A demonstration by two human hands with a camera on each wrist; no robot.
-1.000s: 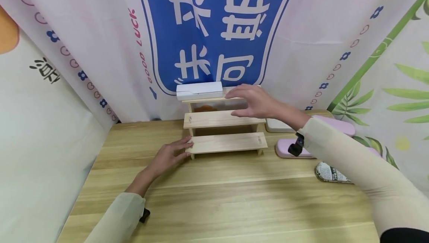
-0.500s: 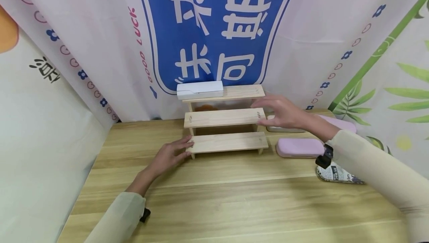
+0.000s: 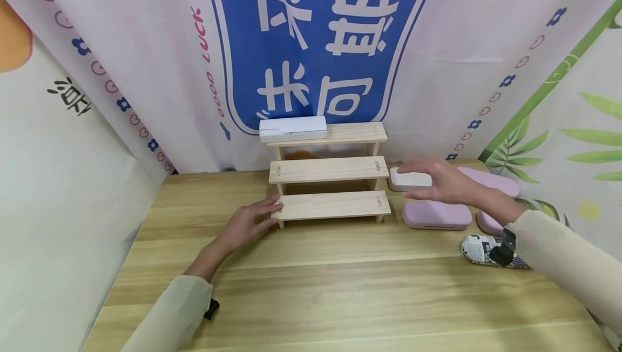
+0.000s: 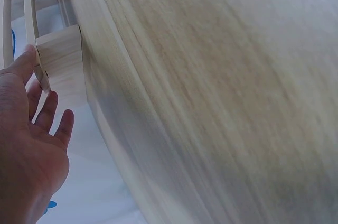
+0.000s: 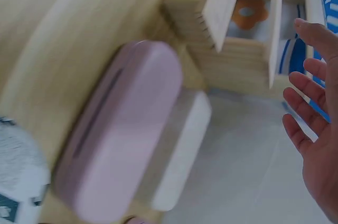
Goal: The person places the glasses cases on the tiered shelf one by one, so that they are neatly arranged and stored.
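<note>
A three-step wooden shelf (image 3: 330, 169) stands at the back of the table, a white glasses case (image 3: 293, 130) lying on the left of its top step. My left hand (image 3: 245, 226) holds the left end of the lowest step; in the left wrist view, its thumb and fingers are at the board's end. Right of the shelf, my right hand (image 3: 444, 182) hovers with fingers spread and nothing in it. Below it are a second white case (image 3: 410, 180), partly hidden, and a pink glasses case (image 3: 436, 215). The right wrist view shows this pink case (image 5: 121, 134) beside the white one.
Another pink case (image 3: 491, 180) lies behind the right wrist, and a further pink one (image 3: 489, 223) is partly covered by the arm. A newsprint-patterned case (image 3: 478, 249) sits nearer on the wooden table (image 3: 311, 292). A printed curtain (image 3: 437, 71) hangs directly behind the shelf.
My right hand has moved from the upper steps rightward and down to above the cases on the right. The left hand stays at the lowest step.
</note>
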